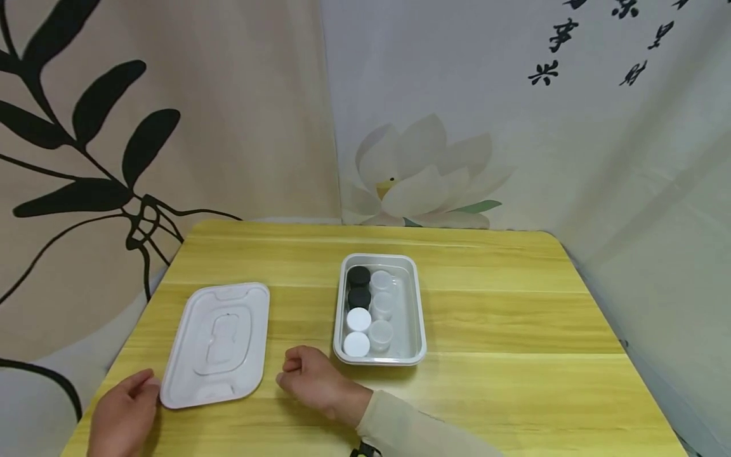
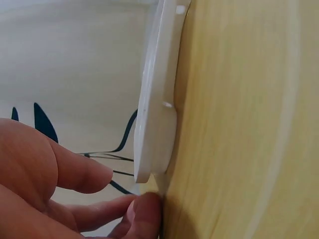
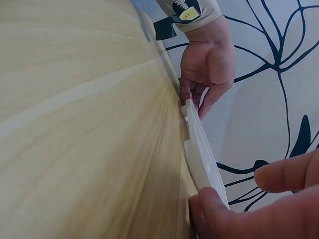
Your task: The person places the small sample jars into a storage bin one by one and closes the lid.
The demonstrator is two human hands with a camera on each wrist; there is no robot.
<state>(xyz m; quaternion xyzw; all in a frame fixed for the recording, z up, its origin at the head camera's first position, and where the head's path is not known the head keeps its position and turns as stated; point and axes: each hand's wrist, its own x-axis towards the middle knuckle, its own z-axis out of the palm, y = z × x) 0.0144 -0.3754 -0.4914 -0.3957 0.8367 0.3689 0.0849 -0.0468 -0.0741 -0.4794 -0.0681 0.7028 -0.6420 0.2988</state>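
Observation:
A white plastic lid with a raised centre lies on the left of the table. My left hand is at its lower left corner. In the left wrist view, the thumb stands apart from the lid's edge and the fingers are low by the tabletop; contact is unclear. My right hand rests near the table between the lid and a white tray, fingers loosely bent, holding nothing. Inside the tray stand small round-topped containers: two black, two white and three translucent.
The wooden table carries the lid and tray. Printed curtains hang behind and beside it. Its far edge meets the curtain. A dark wrist strap shows below the right sleeve.

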